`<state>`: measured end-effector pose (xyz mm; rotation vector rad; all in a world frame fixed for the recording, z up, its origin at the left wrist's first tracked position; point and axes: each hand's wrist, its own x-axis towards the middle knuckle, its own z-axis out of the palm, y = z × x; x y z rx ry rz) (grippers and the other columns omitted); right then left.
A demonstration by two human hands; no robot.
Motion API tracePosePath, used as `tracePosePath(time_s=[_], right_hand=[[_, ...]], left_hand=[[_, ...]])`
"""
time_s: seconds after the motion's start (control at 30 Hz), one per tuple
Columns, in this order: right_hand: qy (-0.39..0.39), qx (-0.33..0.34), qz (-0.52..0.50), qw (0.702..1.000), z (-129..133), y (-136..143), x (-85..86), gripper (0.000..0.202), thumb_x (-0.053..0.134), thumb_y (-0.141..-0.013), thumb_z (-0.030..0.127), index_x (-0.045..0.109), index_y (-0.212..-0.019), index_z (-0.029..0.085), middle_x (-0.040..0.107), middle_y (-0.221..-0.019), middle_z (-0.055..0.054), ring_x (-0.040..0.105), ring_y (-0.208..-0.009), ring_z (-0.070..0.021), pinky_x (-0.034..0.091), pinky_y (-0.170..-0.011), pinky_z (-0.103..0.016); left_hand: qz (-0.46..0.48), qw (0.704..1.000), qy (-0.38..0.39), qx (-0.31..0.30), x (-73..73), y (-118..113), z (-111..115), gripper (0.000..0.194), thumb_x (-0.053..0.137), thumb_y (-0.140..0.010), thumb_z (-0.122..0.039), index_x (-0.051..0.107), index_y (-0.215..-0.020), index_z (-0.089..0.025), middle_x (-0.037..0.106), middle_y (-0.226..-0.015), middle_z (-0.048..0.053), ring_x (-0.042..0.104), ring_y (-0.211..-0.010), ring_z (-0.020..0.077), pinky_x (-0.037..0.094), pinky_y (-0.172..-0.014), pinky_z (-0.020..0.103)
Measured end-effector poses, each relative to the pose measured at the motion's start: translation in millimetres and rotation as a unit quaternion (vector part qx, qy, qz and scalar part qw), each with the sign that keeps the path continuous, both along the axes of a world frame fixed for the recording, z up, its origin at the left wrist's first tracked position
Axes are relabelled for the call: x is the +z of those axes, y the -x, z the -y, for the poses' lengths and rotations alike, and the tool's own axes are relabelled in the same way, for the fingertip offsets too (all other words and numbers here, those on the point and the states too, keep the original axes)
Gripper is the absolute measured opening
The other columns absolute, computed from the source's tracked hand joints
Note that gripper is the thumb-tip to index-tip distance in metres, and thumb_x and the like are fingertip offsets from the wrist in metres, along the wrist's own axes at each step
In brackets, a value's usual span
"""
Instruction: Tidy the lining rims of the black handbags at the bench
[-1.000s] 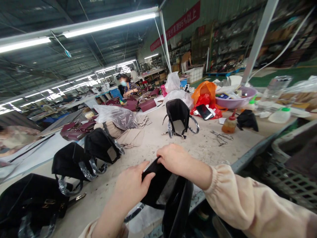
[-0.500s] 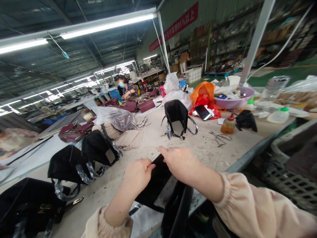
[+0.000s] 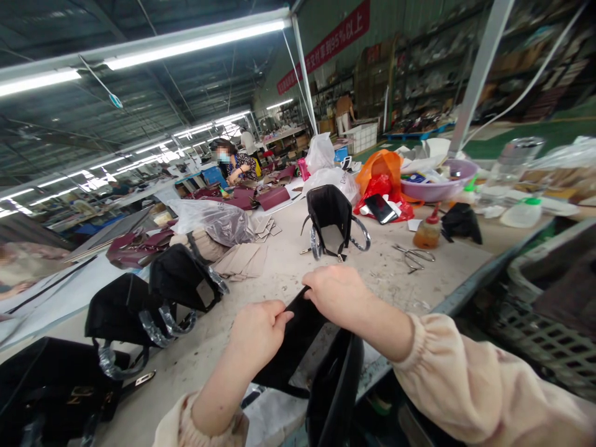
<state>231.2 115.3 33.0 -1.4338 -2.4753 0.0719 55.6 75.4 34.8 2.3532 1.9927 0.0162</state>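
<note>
Head view: left hand (image 3: 261, 332) pinches black handbag (image 3: 326, 379) by upper edge (image 3: 298, 301), at near side of counter (image 3: 377, 273); right hand (image 3: 338, 295) grips same edge. Second black handbag (image 3: 329, 211) (film-wrapped handles (image 3: 315, 244)) sits beyond hands; scissors (image 3: 414, 257) lie right of it, near amber squeeze bottle (image 3: 427, 236).

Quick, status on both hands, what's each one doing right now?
Left hand: closed, pinching the edge of a black bag between thumb and fingers.
Right hand: closed, gripping the same edge farther along.
</note>
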Motion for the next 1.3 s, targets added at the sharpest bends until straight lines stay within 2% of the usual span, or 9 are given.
tracePosePath(time_s=[0.33,0.53,0.7,0.8,0.9,1.07,1.13,1.2,1.3], right_hand=[[0.008,-0.003,0.011,1.0,-2,1,2.7,0.016,0.058,-0.081,0.031,0.069,-0.08,0.02,0.069,-0.08,-0.008,0.064,-0.079,-0.0227,0.046,-0.066,-0.028],[0.01,-0.001,0.015,1.0,-5,4,1.1,0.017,0.057,-0.081,0.028,0.07,-0.079,0.018,0.069,-0.08,-0.009,0.064,-0.079,-0.0226,0.046,-0.066,-0.027],[-0.001,-0.009,0.011,1.0,-3,2,1.3,0.015,0.053,-0.082,0.022,0.068,-0.08,0.019,0.068,-0.081,-0.007,0.064,-0.078,-0.0207,0.046,-0.064,-0.026],[-0.013,0.004,-0.026,1.0,4,-6,2.3,0.018,0.056,-0.082,0.024,0.065,-0.097,0.023,0.068,-0.088,-0.003,0.063,-0.082,-0.0194,0.047,-0.068,-0.027],[-0.054,0.007,-0.119,0.991,17,-22,-0.8,0.04,0.06,-0.081,0.026,0.054,-0.121,0.025,0.065,-0.102,-0.004,0.06,-0.095,-0.0197,0.047,-0.08,-0.03],[-0.087,-0.043,-0.222,0.97,60,-53,-14.0,0.044,0.058,-0.085,0.03,0.05,-0.127,0.022,0.06,-0.11,-0.008,0.057,-0.099,-0.0208,0.047,-0.085,-0.033],[-0.056,-0.006,-0.219,0.974,85,-55,-20.9,0.043,0.053,-0.089,0.031,0.045,-0.131,0.023,0.063,-0.093,-0.005,0.061,-0.082,-0.0175,0.049,-0.071,-0.028],[-0.043,0.099,-0.186,0.977,109,-48,-31.2,0.049,0.05,-0.09,0.034,0.039,-0.135,0.018,0.064,-0.077,-0.002,0.06,-0.064,-0.0145,0.046,-0.057,-0.023],[-0.127,0.234,-0.079,0.961,135,-26,-56.4,0.046,0.042,-0.093,0.041,0.039,-0.132,0.016,0.057,-0.054,0.005,0.047,-0.038,-0.0129,0.028,-0.035,-0.025]], left_hand=[[-0.04,0.999,0.016,-0.02,3.8,-1,0,0.028,0.046,-0.085,-0.035,0.061,-0.067,-0.02,0.064,-0.062,0.002,0.056,-0.06,0.0157,0.024,-0.055,0.027],[-0.023,0.994,0.063,-0.091,17.3,-5,-20,0.031,0.048,-0.084,-0.045,0.067,-0.077,-0.021,0.069,-0.07,0.003,0.061,-0.066,0.018,0.027,-0.053,0.027],[-0.009,0.995,0.042,-0.09,12.9,-22,-34,0.029,0.046,-0.085,-0.034,0.069,-0.076,-0.019,0.07,-0.072,0.007,0.062,-0.066,0.0189,0.031,-0.054,0.027],[-0.02,0.998,0.014,-0.066,5.2,-25,-33,0.029,0.045,-0.085,-0.032,0.069,-0.076,-0.018,0.07,-0.073,0.008,0.063,-0.067,0.0196,0.031,-0.056,0.027],[-0.02,0.999,0.001,-0.042,0.1,-23,-32,0.028,0.045,-0.085,-0.032,0.068,-0.077,-0.018,0.07,-0.075,0.009,0.063,-0.071,0.0202,0.033,-0.058,0.028],[-0.015,1.0,-0.005,-0.013,-2.7,-21,-36,0.028,0.047,-0.083,-0.036,0.067,-0.072,-0.019,0.069,-0.073,0.007,0.061,-0.07,0.0189,0.031,-0.057,0.027],[-0.011,1.0,-0.005,-0.003,-4.1,-21,-38,0.028,0.048,-0.083,-0.036,0.066,-0.07,-0.02,0.068,-0.071,0.005,0.059,-0.068,0.0176,0.03,-0.057,0.027],[-0.007,1.0,-0.005,0.007,-5.7,-20,-40,0.029,0.047,-0.083,-0.037,0.066,-0.069,-0.02,0.067,-0.069,0.004,0.058,-0.066,0.0167,0.029,-0.056,0.026],[0.0,1.0,-0.008,0.029,-7.9,-18,-43,0.029,0.048,-0.082,-0.038,0.065,-0.068,-0.02,0.066,-0.067,0.003,0.058,-0.066,0.0168,0.03,-0.056,0.026]])
